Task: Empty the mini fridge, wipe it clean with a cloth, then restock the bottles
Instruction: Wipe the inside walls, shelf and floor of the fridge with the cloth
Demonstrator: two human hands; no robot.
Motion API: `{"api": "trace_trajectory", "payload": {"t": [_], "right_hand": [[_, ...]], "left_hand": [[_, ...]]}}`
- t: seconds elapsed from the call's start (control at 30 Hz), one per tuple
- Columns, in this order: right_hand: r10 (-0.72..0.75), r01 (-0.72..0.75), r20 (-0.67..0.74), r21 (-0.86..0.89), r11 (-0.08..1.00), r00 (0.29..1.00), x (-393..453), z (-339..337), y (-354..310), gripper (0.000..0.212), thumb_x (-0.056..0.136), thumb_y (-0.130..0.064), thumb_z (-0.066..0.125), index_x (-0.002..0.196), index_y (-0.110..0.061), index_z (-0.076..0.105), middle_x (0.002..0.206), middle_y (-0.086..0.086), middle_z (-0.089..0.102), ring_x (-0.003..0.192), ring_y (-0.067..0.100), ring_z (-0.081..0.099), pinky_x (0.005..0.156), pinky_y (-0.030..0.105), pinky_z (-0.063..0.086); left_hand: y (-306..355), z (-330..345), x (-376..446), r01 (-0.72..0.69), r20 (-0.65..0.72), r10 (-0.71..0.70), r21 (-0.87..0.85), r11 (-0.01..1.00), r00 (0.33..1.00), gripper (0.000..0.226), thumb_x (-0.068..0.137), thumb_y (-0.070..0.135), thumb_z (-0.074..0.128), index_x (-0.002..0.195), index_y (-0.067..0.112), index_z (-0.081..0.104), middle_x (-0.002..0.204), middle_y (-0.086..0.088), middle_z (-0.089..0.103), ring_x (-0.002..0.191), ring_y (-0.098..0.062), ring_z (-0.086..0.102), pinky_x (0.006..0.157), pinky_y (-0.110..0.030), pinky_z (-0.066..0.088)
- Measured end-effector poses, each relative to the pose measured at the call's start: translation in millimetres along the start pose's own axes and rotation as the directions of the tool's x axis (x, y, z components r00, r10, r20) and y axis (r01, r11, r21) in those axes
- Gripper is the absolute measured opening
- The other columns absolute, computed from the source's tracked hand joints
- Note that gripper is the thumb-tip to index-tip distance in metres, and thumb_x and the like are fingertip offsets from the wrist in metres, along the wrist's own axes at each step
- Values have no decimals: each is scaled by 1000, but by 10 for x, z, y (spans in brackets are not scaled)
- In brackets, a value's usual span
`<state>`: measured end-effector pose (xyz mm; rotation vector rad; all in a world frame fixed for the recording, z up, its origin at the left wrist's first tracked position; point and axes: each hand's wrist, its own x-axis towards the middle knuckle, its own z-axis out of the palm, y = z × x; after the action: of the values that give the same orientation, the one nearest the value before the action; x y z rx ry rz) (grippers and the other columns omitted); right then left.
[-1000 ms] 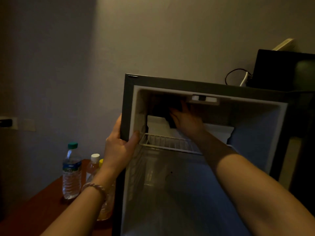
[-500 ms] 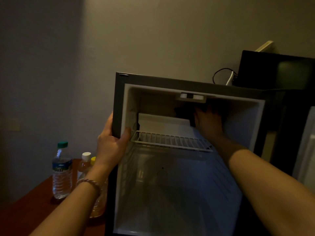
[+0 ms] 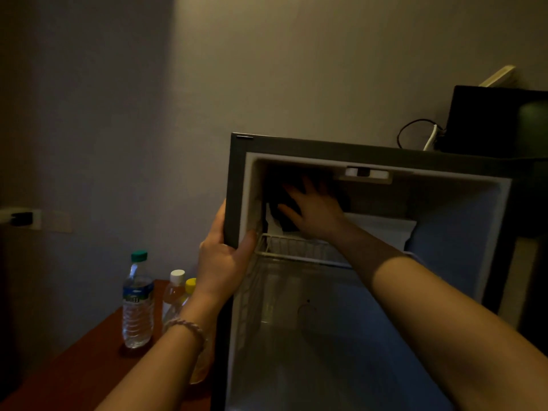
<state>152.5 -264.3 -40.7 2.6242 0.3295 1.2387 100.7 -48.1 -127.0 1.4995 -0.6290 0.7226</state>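
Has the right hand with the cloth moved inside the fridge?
Yes. The right hand went from right of the light housing to its left.

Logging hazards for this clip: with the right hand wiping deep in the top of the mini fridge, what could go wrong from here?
1. The right hand presses a dark cloth just above the wire shelf; a snag could unseat the shelf.
2. The left hand grips the mini fridge by its front edge; a hard push might shift the cabinet.
3. Three bottles stand close beside it on the wooden table and might topple.
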Motion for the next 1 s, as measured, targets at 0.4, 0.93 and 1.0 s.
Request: {"api": "trace_trajectory", "payload": {"t": [0.4,0.93,1.0], "right_hand": [[-86,87,53,-28,996,995,257,-6,-60,46,101,-47,42,142,-29,48,146,10,46,128,35,45,100,42,39],[275,-274,100,-25,961,956,-583,-255,958,44,101,-43,42,138,-23,53,139,12,54,118,35,54,87,40,49],[308,-305,123,-41,951,943,-644,-282,1057,43,102,-41,42,140,-23,50,141,12,52,119,34,53,89,39,48]], "left_hand": [[-3,1,3,-20,0,20,14,1000,1000,65,95,23,64,153,24,35,116,8,62,96,-5,67,75,-27,61],[7,-10,17,-7,27,6,39,999,1000,65,95,28,64,152,27,33,113,13,60,93,1,67,73,-28,61],[4,-10,9,-7,22,7,31,1000,1000,65,95,28,64,152,27,33,115,9,61,93,1,67,72,-25,61]]}}
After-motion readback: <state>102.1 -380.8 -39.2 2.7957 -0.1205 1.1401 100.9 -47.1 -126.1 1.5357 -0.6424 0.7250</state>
